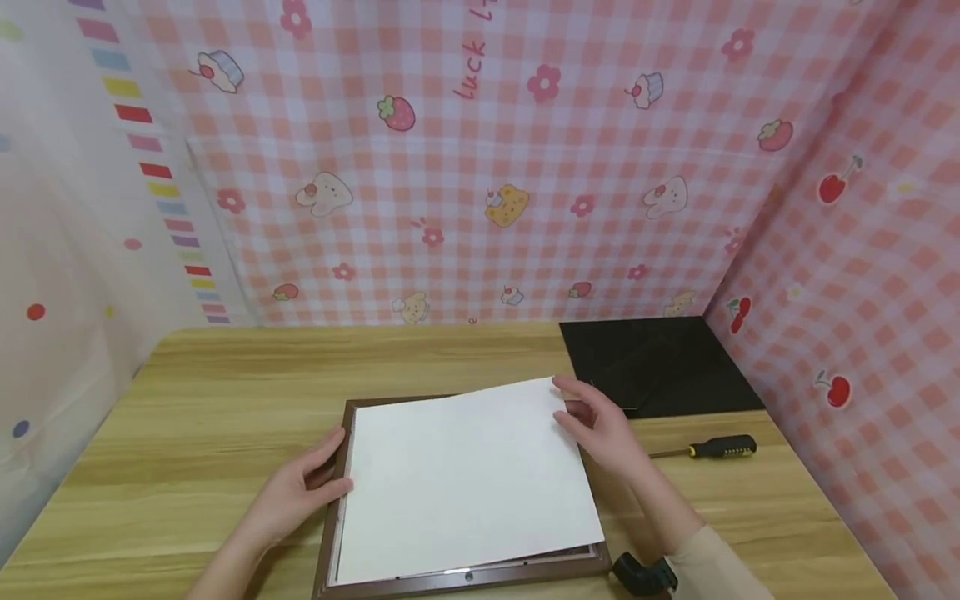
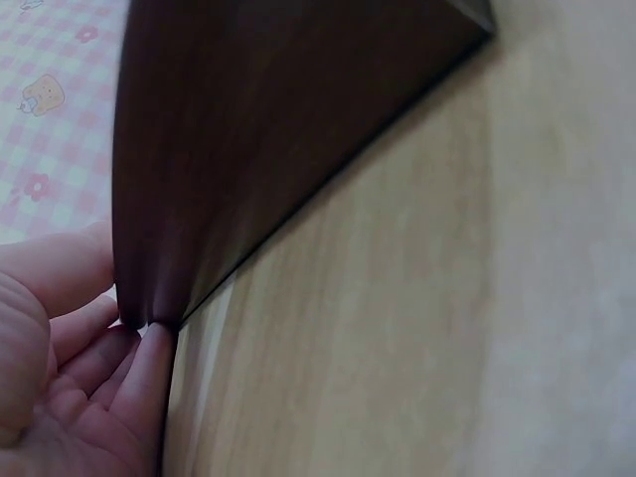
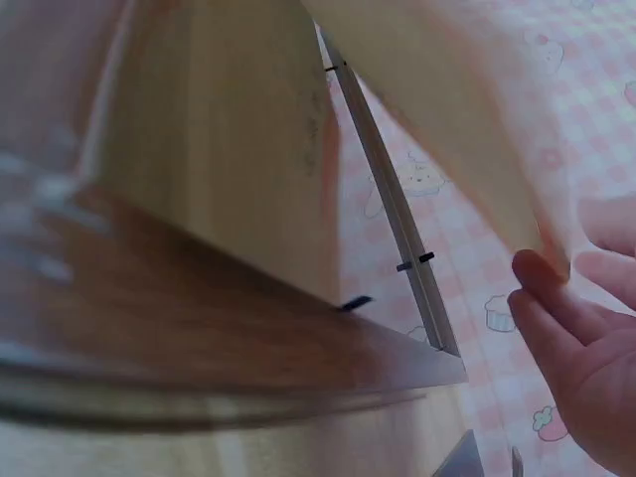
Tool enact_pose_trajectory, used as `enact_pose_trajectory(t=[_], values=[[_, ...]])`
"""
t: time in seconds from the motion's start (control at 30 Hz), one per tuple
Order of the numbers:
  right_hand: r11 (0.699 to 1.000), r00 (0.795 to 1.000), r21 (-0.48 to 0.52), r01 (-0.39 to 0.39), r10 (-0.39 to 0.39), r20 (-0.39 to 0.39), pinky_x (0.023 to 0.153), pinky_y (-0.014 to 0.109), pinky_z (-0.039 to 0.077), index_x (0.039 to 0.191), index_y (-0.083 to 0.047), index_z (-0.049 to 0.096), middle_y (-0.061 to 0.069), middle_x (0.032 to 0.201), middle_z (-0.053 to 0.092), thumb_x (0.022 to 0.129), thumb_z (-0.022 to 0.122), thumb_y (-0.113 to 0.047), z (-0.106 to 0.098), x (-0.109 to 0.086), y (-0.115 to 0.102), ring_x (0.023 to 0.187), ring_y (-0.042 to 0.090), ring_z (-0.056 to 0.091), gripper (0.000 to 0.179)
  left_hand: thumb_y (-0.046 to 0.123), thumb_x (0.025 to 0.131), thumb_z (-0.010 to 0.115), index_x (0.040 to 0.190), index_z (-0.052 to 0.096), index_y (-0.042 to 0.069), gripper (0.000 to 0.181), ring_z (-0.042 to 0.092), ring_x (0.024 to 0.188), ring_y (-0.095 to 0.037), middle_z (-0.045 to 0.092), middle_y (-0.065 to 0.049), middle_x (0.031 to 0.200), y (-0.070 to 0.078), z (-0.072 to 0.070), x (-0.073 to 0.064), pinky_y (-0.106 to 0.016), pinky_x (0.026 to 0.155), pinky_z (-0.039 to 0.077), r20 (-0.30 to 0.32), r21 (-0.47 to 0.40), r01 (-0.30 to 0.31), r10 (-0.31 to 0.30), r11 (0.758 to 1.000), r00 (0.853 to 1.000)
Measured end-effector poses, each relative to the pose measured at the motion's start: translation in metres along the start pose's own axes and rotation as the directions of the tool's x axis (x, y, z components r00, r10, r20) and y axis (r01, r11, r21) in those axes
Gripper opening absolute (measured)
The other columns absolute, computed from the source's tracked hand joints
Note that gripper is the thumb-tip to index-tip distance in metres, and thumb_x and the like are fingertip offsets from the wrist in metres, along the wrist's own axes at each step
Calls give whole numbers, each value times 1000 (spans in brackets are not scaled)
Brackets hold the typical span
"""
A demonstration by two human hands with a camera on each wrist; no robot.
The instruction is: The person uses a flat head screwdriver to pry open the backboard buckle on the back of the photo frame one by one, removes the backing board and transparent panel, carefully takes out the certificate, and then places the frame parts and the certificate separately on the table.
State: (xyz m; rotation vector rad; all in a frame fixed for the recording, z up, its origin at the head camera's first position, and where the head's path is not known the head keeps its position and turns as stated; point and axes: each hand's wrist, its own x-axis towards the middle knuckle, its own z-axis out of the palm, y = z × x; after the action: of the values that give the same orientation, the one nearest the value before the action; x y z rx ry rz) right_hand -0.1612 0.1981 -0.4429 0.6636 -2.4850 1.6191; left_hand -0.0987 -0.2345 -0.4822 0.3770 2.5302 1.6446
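Observation:
A brown picture frame (image 1: 540, 572) lies on the table with a stiff white sheet (image 1: 465, 475) over its opening. My left hand (image 1: 296, 493) grips the frame's left side, its thumb by the sheet's edge. In the left wrist view its fingers (image 2: 139, 388) meet the dark side of the frame (image 2: 248, 129). My right hand (image 1: 603, 429) pinches the sheet's far right corner, which is raised off the frame. From the right wrist, the lifted sheet (image 3: 437, 109) slants up over the frame, and small dark tabs (image 3: 356, 303) show along the frame's inner edge.
At the back right of the table lies a black panel (image 1: 660, 367). A screwdriver (image 1: 723, 447) with a black and yellow handle sits right of the frame. Patterned cloth (image 1: 465, 167) hangs behind the table and at both sides. A black device (image 1: 645, 575) is by my right sleeve.

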Motion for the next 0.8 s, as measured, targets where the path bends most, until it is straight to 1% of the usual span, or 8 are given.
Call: enact_pose_trajectory(t=[0.07, 0.13, 0.3, 0.43, 0.53, 0.67, 0.73, 0.8], values=[[999, 999, 26, -33, 34, -34, 85, 16, 51, 135, 8, 54, 26, 135, 55, 93, 64, 4, -2, 4, -1, 105, 35, 64, 43, 18, 90, 75, 150, 33, -7, 77, 22, 143, -43, 26, -24, 157, 0, 0, 1, -17, 98, 40, -3, -1, 5, -5, 1000, 1000], [995, 994, 26, -96, 97, -54, 83, 16, 51, 137, 6, 53, 25, 131, 59, 95, 64, 2, -5, 7, -2, 105, 33, 65, 44, 18, 90, 74, 149, 33, -7, 76, 22, 142, -44, 26, -24, 157, 0, 0, 1, -20, 99, 42, 0, -2, 0, 0, 1000, 1000], [970, 970, -8, -243, 243, -29, 78, 19, 53, 138, 7, 52, 18, 106, 68, 94, 67, -5, -5, 15, -3, 96, 26, 65, 48, 19, 90, 74, 150, 33, -7, 77, 21, 143, -44, 25, -24, 157, -1, 0, 1, -18, 99, 40, -2, -3, -2, 2, 1000, 1000], [953, 955, -52, -297, 297, -18, 73, 25, 54, 117, 6, 65, 10, 95, 69, 94, 68, -7, -4, 18, -8, 85, 17, 62, 27, 18, 89, 75, 149, 34, -7, 76, 22, 142, -44, 27, -24, 156, -1, 0, 1, -17, 98, 40, -14, 0, -7, 7, 1000, 1000], [944, 942, -45, -327, 322, -88, 69, 27, 55, 101, 3, 66, 7, 89, 69, 94, 68, -7, -12, 21, -17, 79, 15, 60, 12, 15, 89, 75, 148, 35, -8, 75, 24, 141, -44, 28, -25, 155, -1, 1, 1, -18, 97, 41, -20, -4, -23, 23, 1000, 1000], [943, 917, 56, -328, 332, -219, 66, 25, 56, 96, 2, 62, 1, 79, 66, 95, 67, -8, -29, 29, -36, 73, 11, 59, 12, 10, 88, 75, 147, 35, -10, 74, 24, 140, -45, 28, -27, 154, -2, 2, 2, -17, 96, 41, -30, -14, -41, 40, 999, 999], [948, 905, 130, -291, 317, -285, 66, 22, 56, 94, 0, 62, -2, 75, 65, 95, 68, -8, -38, 33, -46, 70, 9, 59, 10, 9, 88, 76, 147, 35, -10, 74, 23, 139, -44, 27, -28, 154, -3, 1, 2, -16, 96, 41, -31, -21, -44, 43, 999, 999], [950, 890, 226, -217, 288, -354, 67, 21, 56, 91, -3, 64, -4, 73, 64, 94, 68, -7, -46, 35, -53, 70, 7, 59, 7, 9, 87, 76, 147, 36, -10, 74, 23, 139, -45, 27, -28, 155, -3, 1, 2, -15, 96, 41, -31, -27, -49, 48, 998, 998]])
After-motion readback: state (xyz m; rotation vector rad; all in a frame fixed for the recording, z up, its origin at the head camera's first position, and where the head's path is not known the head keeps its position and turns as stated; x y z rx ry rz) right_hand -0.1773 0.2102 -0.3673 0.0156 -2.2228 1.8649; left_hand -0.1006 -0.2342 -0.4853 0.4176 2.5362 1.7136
